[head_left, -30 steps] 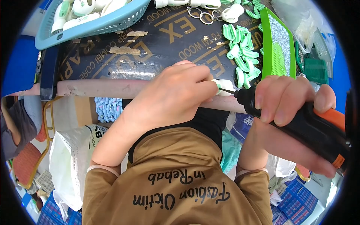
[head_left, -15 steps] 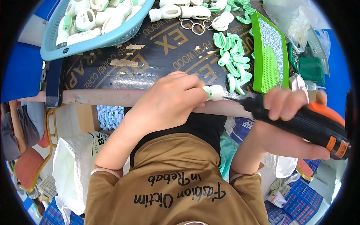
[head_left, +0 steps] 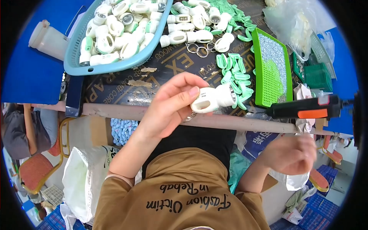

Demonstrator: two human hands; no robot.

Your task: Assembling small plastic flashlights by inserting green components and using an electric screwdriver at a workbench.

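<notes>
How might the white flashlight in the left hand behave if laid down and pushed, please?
The flashlight is probably stiff: it looks like moulded plastic. It may rock more than roll, with a round head but a looped handle. Its smooth surface could feel slippery.

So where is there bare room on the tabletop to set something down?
The main bare patch is dark tabletop between the blue basket, the white torches and the left grip, down to the pink front edge. Crowded: the far side with torches, the right with green pieces and the green tray.
</notes>
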